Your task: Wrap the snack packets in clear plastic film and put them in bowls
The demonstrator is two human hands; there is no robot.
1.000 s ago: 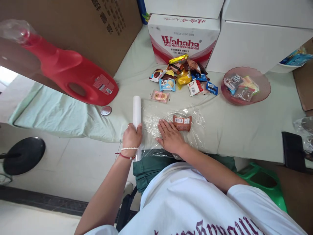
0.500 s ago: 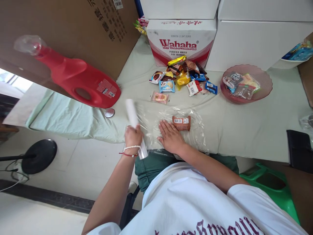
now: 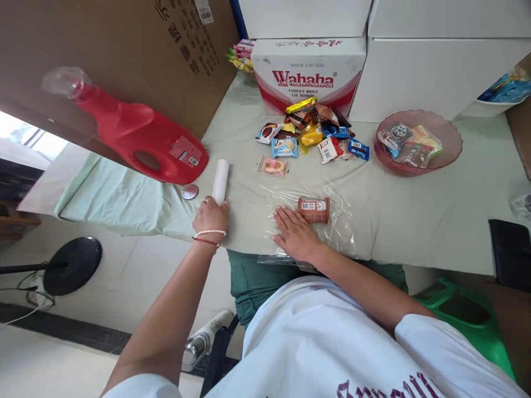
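Note:
My left hand [image 3: 210, 214] is closed around the near end of a white cling-film roll [image 3: 220, 181], which lies on the pale green tablecloth [image 3: 124, 193] away from the sheet. My right hand [image 3: 295, 234] lies flat, fingers stretched out, on a loose sheet of clear film [image 3: 332, 226]. A brown wrapped snack [image 3: 314, 209] with a barcode label rests on that sheet, just beyond my right fingertips.
A red detergent jug [image 3: 141, 138] lies on its side at left, with a small round cap [image 3: 189, 192] near it. A heap of snack packets [image 3: 309, 134] sits before a Wahaha carton [image 3: 305, 72]. A pink bowl [image 3: 448, 149] holds several packets.
My left hand pulled the roll leftward and away from the film sheet, then set it down on the tablecloth. The sheet now lies separate. My right hand stayed pressed on it.

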